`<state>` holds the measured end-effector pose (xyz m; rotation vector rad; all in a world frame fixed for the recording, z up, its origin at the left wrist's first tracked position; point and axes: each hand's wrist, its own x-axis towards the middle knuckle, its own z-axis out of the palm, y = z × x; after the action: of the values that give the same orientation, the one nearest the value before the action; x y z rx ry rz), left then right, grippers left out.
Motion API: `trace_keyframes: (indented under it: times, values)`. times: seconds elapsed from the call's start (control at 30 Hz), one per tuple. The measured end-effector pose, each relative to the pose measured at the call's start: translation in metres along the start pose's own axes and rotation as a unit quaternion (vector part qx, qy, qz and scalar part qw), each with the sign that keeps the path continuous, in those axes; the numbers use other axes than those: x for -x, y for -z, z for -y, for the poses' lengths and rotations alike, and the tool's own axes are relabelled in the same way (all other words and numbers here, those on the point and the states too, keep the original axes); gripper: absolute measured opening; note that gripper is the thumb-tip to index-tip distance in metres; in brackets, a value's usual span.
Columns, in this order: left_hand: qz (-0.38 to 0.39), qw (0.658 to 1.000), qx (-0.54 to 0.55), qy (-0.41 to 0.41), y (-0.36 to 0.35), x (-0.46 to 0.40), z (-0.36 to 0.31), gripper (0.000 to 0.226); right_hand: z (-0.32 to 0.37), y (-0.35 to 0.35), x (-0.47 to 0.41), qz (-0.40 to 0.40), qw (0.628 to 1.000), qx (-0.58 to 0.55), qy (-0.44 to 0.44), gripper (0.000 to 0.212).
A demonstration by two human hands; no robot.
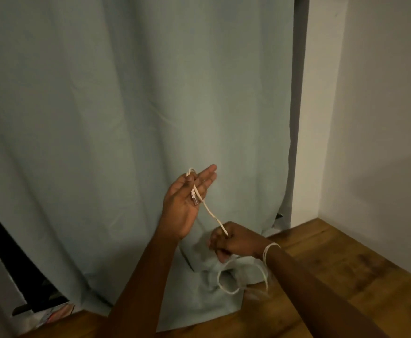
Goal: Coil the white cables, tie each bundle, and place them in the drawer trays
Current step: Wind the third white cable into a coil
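Behind both hands a curtain (126,118) hangs. Cable (210,212) is pinned by the left hand (185,201), fingers apart; the right hand (233,242), closed on it, keeps it taut for coiling.

- We see a dim room, and the whole picture looks a bit grainy and soft.
- The curtain (136,106) looks dull grey-green, and we see soft dark folds running down it.
- The wall (382,118) on the right is the lightest part, with a big soft shadow low down on it.
- The wood floor (346,264) has a faint shine.
- The hanging loops of the white cable (243,276) look blurry, with smeared edges.
- We see a very dark patch at the lower left edge, and nothing shows inside it.
- Straight lines lean near the edges, so the view bends there.
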<state>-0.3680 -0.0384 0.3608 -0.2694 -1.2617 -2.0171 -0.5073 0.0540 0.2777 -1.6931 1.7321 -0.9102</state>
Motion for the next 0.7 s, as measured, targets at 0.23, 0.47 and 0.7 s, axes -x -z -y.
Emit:
trace_keyframes:
  times: [0.23,0.47,0.7]
  values:
    - [-0.179,0.914,-0.361,-0.053,0.035,-0.009,0.009,0.032,0.039,0.013,0.015,0.051,0.965,0.255,0.031,0.033]
    - [0.019,0.897,-0.427,0.113,0.03,0.009,0.014,0.018,0.073,0.098,0.006,-0.248,0.928,0.203,0.189,0.015]
    - [0.088,0.992,0.063,0.062,-0.012,0.0,-0.006,0.02,0.035,0.064,-0.035,-0.279,0.941,-0.071,0.178,0.02]
